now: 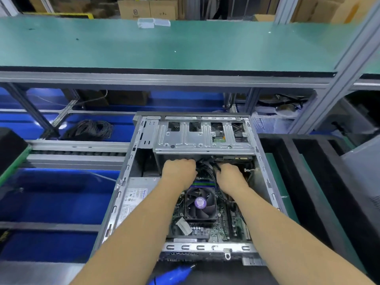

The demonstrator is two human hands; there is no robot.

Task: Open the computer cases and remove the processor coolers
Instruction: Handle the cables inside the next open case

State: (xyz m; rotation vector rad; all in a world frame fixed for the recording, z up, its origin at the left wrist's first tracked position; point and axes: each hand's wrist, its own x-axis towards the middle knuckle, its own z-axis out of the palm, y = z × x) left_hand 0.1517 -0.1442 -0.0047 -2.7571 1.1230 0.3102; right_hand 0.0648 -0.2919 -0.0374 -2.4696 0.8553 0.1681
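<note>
Green shelves are standing behind the open computer case (131,161). Inside it, the processor cooler (200,203) is sitting still screwed down. Just past the cooler, the left hand (178,170) and right hand (231,175) are curling around black cables (207,168). Pulling them gently aside should be clearing the way to the cooler.

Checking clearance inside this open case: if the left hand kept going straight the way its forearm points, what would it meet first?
Probably the black cable bundle that the left hand already reaches into, and just beyond it the underside of the metal drive cage. Depth is hard to judge here, so the order is uncertain.
</note>
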